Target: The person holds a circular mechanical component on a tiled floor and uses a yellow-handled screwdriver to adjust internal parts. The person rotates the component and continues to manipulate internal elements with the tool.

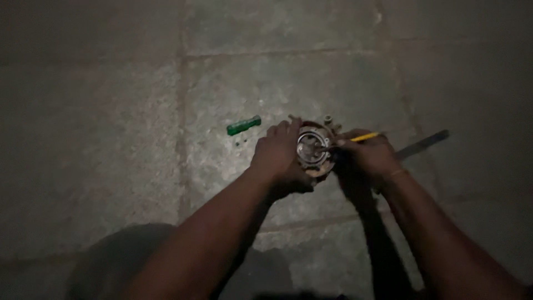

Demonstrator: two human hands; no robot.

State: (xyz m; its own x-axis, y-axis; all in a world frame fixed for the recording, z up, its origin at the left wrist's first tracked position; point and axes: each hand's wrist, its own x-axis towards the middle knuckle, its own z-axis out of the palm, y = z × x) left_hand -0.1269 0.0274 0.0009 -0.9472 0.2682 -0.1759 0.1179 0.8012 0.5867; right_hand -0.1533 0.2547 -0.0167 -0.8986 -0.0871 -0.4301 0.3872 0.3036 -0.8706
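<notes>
left hand [280,158] gripping round metal part [313,149] from its left | right hand [369,157] pinching yellow-handled tool [355,138], tip lying inside part | stone floor [111,111] lying open all around | green screwdriver [244,125] lying up-left of left grip

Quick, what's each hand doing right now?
Left hand: closed around the round metal part.
Right hand: closed on a yellow-handled tool.

2 hands [280,155], 1 round metal part [312,148], 1 yellow-handled tool [363,136], 1 green-handled tool [244,125], 1 dark bar [425,144]
</notes>
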